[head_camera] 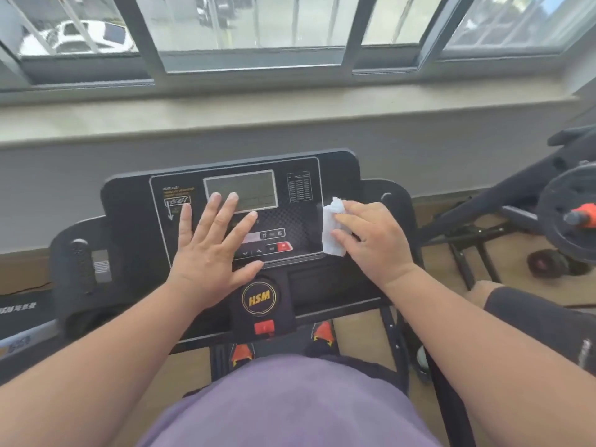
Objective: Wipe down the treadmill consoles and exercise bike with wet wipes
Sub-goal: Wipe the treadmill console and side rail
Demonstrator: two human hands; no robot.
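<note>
A white wet wipe (332, 230) is pressed against the right side of the black treadmill console (129, 214) by the right hand (375, 240), its fingers curled over the cloth. The left hand (213, 246) is laid flat, fingers spread straight, across the grey display (254, 188) and buttons
</note>
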